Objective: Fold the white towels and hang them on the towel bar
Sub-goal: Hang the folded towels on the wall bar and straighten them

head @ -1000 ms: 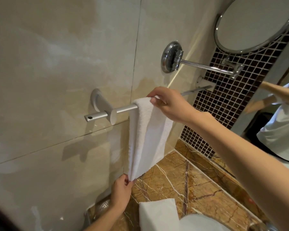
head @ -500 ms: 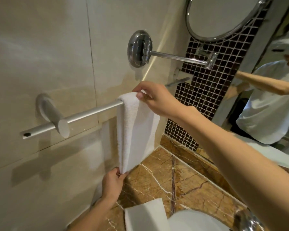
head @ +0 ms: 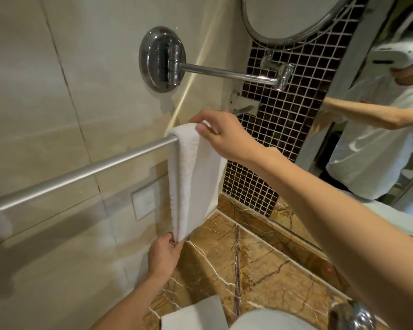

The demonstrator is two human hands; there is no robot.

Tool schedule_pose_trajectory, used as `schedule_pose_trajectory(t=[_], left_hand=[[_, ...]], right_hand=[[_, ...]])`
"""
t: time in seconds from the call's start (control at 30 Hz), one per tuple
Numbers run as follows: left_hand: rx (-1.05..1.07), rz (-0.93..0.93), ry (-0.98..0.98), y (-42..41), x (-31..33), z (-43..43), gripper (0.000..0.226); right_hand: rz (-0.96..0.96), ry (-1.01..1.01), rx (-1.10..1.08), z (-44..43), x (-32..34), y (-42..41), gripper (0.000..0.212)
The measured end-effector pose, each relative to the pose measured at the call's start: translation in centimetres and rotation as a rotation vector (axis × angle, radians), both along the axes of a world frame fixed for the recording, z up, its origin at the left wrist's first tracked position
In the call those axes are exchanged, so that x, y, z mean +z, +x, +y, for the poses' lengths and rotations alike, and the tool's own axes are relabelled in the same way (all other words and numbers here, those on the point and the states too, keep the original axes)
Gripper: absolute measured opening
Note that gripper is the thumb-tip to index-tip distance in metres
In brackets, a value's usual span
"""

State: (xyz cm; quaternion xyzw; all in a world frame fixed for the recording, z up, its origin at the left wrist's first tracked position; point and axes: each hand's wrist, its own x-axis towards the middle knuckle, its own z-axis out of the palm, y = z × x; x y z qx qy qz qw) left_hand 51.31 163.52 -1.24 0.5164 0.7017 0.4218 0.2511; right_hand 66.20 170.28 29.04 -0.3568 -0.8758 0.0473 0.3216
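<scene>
- right hand (head: 221, 136) pinches the towel (head: 191, 177) over the bar (head: 86, 173), pinning it there.
- left hand (head: 163, 254) pinches the bottom edge, likely to straighten it.

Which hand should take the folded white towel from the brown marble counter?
Left hand, likely: it pinches the hanging white towel low, near the folded white towel; right hand is high at the metal bar.

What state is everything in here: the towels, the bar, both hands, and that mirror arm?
Towel bar: holds one towel.
Hanging towel: folded, draped over bar.
Left hand: pinches its bottom edge.
Right hand: pinches its top fold.
Second towel: folded, lying on marble counter.
Mirror arm: swung out from wall.
</scene>
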Motion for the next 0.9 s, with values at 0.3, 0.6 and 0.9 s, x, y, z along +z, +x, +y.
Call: schedule_pose_trajectory(t=[0.3, 0.6, 0.9], left_hand=[[-0.087, 0.109, -0.009, 3.3, 1.3, 4.0, 0.016], [-0.125, 0.179, -0.054, 5.1, 2.0, 8.3, 0.019], [-0.122, 0.186, -0.042, 7.3, 1.4, 10.4, 0.020]], right_hand=[[0.034, -0.107, -0.013, 3.8, 0.6, 2.9, 0.024], [0.086, -0.090, -0.020, 7.8, 0.2, 5.8, 0.020], [0.115, -0.085, -0.016, 10.0, -0.2, 7.1, 0.019]])
